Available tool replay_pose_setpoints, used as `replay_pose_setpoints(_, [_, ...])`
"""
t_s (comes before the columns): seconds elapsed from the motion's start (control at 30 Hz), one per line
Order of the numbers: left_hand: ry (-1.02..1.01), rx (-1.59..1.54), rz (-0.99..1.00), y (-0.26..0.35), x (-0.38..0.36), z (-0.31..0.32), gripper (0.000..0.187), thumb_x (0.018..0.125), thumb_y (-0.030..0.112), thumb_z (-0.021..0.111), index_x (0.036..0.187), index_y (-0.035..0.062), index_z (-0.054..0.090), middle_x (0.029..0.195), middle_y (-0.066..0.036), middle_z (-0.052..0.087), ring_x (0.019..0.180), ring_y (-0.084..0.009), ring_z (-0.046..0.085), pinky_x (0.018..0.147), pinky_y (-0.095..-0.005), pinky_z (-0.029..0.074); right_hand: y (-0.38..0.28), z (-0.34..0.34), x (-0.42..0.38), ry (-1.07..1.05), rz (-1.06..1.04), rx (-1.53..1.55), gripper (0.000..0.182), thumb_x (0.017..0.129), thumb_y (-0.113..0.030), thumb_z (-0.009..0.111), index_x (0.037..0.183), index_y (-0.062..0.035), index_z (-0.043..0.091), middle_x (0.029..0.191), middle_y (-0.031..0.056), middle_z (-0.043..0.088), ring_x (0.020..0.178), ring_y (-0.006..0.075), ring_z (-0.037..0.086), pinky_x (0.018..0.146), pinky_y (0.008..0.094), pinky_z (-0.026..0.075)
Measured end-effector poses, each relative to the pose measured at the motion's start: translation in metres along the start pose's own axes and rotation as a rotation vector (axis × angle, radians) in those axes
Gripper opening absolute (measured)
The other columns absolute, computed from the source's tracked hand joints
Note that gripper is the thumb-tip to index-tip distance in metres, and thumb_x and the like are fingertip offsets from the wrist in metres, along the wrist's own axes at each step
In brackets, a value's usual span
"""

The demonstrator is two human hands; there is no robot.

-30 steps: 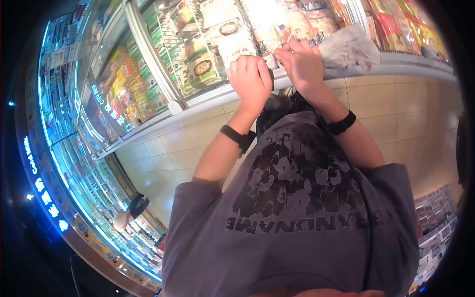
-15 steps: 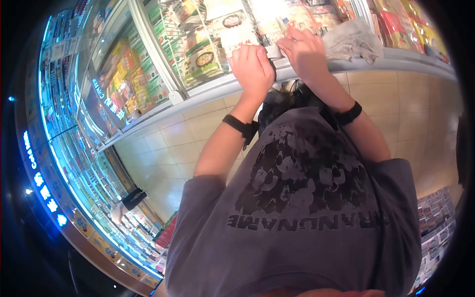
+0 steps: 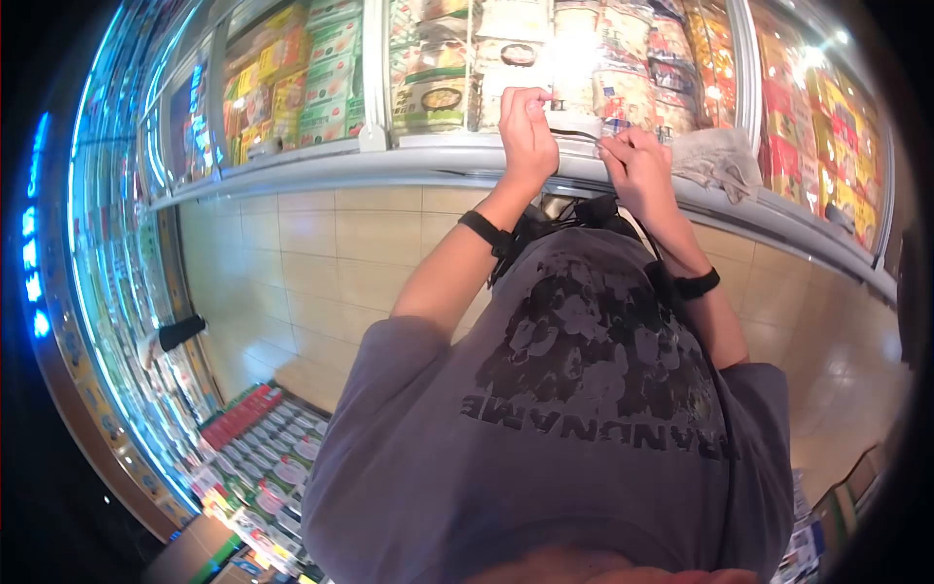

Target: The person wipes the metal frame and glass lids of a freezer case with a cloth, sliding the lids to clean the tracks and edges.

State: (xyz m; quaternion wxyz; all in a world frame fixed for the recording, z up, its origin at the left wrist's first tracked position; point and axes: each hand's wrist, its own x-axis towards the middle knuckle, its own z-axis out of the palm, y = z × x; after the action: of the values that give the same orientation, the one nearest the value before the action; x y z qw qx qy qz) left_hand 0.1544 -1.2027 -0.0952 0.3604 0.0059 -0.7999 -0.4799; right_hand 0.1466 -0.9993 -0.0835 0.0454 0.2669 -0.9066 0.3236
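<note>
My left hand (image 3: 528,136) is at the front edge of a glass-topped freezer (image 3: 443,161), its fingers curled in; anything inside them is hidden. To its right, my right hand (image 3: 639,173) has thumb and fingers pressed together at the end of a thin dark strip (image 3: 584,134). Between both hands lies a small white object (image 3: 576,124), too unclear to name. A crumpled grey cloth (image 3: 718,164) rests on the freezer edge just right of my right hand. Dark bands circle both wrists.
Packaged frozen food (image 3: 438,97) fills the freezer under the glass. Lit shelves (image 3: 102,224) run along the left, where a person's dark sleeve (image 3: 182,333) shows. Tiled floor (image 3: 302,243) lies before the freezer. Green-and-white packs (image 3: 277,457) are stacked at lower left.
The view has turned, so the freezer edge looks more level and more packs show at lower left. My hands are slightly further apart, with the white object and dark strip now clearer between them.
</note>
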Motion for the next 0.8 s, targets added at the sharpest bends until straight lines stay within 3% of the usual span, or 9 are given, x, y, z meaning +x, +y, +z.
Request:
replay_pose_setpoints(0.03, [0.057, -0.061, -0.021, 0.0, 0.0, -0.003, 0.032, 0.112, 0.017, 0.041, 0.102, -0.002, 0.064, 0.094, -0.017, 0.059, 0.086, -0.0311, 0.058, 0.081, -0.0401, 0.048, 0.001, -0.004, -0.002, -0.052, -0.02, 0.016, 0.019, 0.096, -0.02, 0.073, 0.112, -0.0155, 0.083, 0.1, 0.0038, 0.066, 0.101, 0.0264, 0.062, 0.089, 0.0434, 0.041])
replay_pose_setpoints(0.07, [0.056, -0.052, -0.049, 0.001, -0.001, -0.008, 0.03, 0.112, 0.017, 0.041, 0.106, -0.0018, 0.063, 0.099, -0.017, 0.059, 0.091, -0.0319, 0.058, 0.087, -0.0406, 0.048, 0.001, -0.011, -0.005, -0.159, -0.075, -0.028, 0.026, 0.097, -0.022, 0.073, 0.121, -0.0171, 0.082, 0.11, 0.0032, 0.063, 0.108, 0.026, 0.059, 0.095, 0.0432, 0.039])
replay_pose_setpoints(0.17, [0.168, 0.099, -0.028, 0.003, -0.003, -0.019, 0.028, 0.112, 0.016, 0.042, 0.109, -0.002, 0.063, 0.105, -0.017, 0.059, 0.098, -0.0332, 0.057, 0.092, -0.0418, 0.046, -0.006, -0.014, -0.008, -0.171, -0.144, -0.094, 0.031, 0.097, -0.023, 0.072, 0.127, -0.0178, 0.08, 0.114, 0.0022, 0.06, 0.111, 0.0252, 0.056, 0.098, 0.0423, 0.037])
replay_pose_setpoints(0.2, [0.174, 0.143, -0.08, 0.004, -0.009, -0.026, 0.023, 0.11, 0.015, 0.046, 0.112, 0.0014, 0.064, 0.112, -0.016, 0.059, 0.11, -0.034, 0.054, 0.1, -0.0444, 0.041, -0.005, -0.013, -0.008, -0.209, -0.155, -0.118, 0.035, 0.098, -0.024, 0.072, 0.132, -0.0193, 0.077, 0.119, 0.0027, 0.058, 0.114, 0.0258, 0.054, 0.101, 0.0424, 0.036])
replay_pose_setpoints(0.23, [0.203, 0.15, -0.094, 0.006, -0.017, -0.033, 0.023, 0.11, 0.015, 0.046, 0.112, 0.0014, 0.064, 0.112, -0.016, 0.059, 0.11, -0.034, 0.054, 0.1, -0.0444, 0.041, -0.005, -0.011, -0.007, -0.228, -0.181, -0.123, 0.035, 0.098, -0.024, 0.072, 0.132, -0.0193, 0.077, 0.119, 0.0027, 0.058, 0.114, 0.0258, 0.054, 0.101, 0.0424, 0.036])
replay_pose_setpoints(0.3, [0.168, 0.319, -0.206, 0.011, -0.032, -0.05, 0.016, 0.101, 0.01, 0.053, 0.113, 0.0073, 0.064, 0.121, -0.015, 0.058, 0.116, -0.0349, 0.049, 0.106, -0.0501, 0.032, -0.012, -0.007, -0.006, -0.183, -0.204, -0.161, 0.037, 0.098, -0.024, 0.072, 0.134, -0.0203, 0.076, 0.124, 0.0045, 0.057, 0.115, 0.0273, 0.053, 0.103, 0.0436, 0.037])
replay_pose_setpoints(0.33, [0.161, 0.371, -0.252, 0.009, -0.041, -0.058, 0.019, 0.098, 0.01, 0.058, 0.116, 0.0117, 0.065, 0.126, -0.013, 0.056, 0.122, -0.0347, 0.046, 0.109, -0.0508, 0.027, -0.017, -0.007, -0.004, -0.224, -0.173, -0.161, 0.04, 0.097, -0.026, 0.074, 0.137, -0.0209, 0.074, 0.126, 0.0101, 0.054, 0.118, 0.0313, 0.051, 0.104, 0.045, 0.037])
replay_pose_setpoints(0.63, [0.17, 0.472, -0.422, 0.0, -0.094, -0.106, 0.027, 0.096, 0.009, 0.06, 0.121, 0.0132, 0.067, 0.141, -0.014, 0.048, 0.127, -0.0355, 0.042, 0.113, -0.0515, 0.024, -0.05, 0.012, -0.008, -0.153, -0.123, -0.318, 0.045, 0.095, -0.024, 0.075, 0.14, -0.0199, 0.072, 0.123, 0.0177, 0.051, 0.118, 0.0366, 0.048, 0.106, 0.0513, 0.036])
replay_pose_setpoints(0.8, [0.181, 0.421, -0.492, -0.01, -0.092, -0.12, 0.031, 0.095, 0.007, 0.059, 0.124, 0.0136, 0.068, 0.148, -0.017, 0.039, 0.127, -0.0341, 0.043, 0.114, -0.0532, 0.025, -0.033, 0.0, -0.007, -0.274, -0.073, -0.183, 0.045, 0.1, -0.027, 0.071, 0.145, -0.022, 0.069, 0.127, 0.0187, 0.053, 0.122, 0.0383, 0.049, 0.112, 0.0488, 0.037])
